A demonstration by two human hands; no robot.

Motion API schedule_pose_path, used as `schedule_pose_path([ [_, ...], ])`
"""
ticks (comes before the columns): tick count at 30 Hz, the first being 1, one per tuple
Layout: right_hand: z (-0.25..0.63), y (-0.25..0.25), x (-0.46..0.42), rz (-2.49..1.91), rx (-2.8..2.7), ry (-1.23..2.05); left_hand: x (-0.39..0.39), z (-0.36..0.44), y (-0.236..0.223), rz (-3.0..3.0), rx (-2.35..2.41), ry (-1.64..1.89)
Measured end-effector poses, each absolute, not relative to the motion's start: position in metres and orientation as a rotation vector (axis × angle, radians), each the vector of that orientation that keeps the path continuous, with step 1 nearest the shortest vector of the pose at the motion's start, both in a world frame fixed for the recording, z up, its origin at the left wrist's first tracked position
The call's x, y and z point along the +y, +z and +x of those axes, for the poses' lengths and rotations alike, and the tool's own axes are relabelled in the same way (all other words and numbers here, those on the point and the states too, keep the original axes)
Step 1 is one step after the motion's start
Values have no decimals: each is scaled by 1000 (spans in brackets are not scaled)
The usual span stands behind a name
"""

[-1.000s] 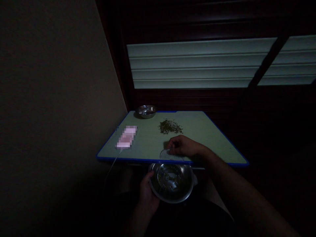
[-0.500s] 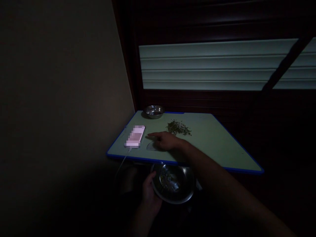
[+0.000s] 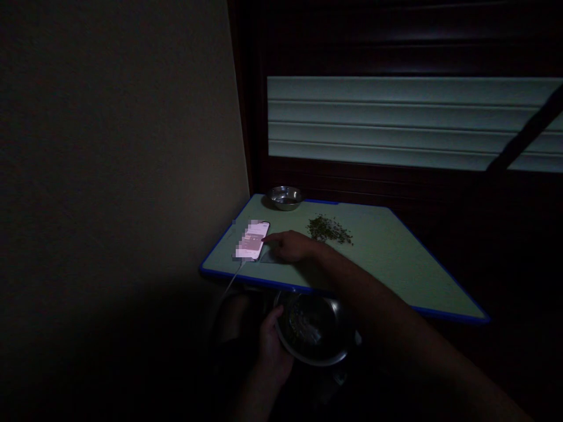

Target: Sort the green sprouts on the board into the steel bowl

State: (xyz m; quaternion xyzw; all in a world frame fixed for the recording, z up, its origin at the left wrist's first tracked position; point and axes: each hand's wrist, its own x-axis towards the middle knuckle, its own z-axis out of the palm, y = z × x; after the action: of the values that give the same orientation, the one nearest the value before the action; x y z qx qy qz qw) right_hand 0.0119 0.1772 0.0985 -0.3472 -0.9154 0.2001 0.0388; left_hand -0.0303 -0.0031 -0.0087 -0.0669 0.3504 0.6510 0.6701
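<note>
My left hand (image 3: 273,351) grips the left rim of a steel bowl (image 3: 323,354), thumb on top, below the table's front edge. Wet-looking bits lie inside this bowl, too dim to name. My right hand (image 3: 294,246) reaches over the table with its index finger stretched to the right edge of a lit phone (image 3: 254,239). Its other fingers are curled over a thin, clear, flat piece (image 3: 266,257), mostly hidden under the hand. Beyond the right hand, small green-brown bits (image 3: 329,229) are spread in a loose pile.
A second steel bowl (image 3: 285,199) stands at the table's back left corner. The pale table (image 3: 396,269) has a blue rim. A white cable (image 3: 234,276) runs from the phone over the front edge. A wall (image 3: 176,146) rises close on the left. The room is dark.
My right hand has moved left, so its index finger now meets the phone's edge; the clear piece has shifted with it. The left hand still holds the bowl. The view has turned slightly left.
</note>
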Motion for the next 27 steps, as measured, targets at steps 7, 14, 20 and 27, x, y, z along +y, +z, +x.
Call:
schedule_pose_path([
  [7,4,102,172,-1005,-2813,634,-3,-31,-9,-147,760,1428],
  [14,33,98,172,-1017,-2650,808,-3,-30,-8,-159,763,1447],
  [20,68,96,176,-1118,-2519,988,-2,-26,-5,-155,779,1439],
  [27,125,94,180,-1133,-2225,1218,-2,-21,-5,-114,815,1431],
])
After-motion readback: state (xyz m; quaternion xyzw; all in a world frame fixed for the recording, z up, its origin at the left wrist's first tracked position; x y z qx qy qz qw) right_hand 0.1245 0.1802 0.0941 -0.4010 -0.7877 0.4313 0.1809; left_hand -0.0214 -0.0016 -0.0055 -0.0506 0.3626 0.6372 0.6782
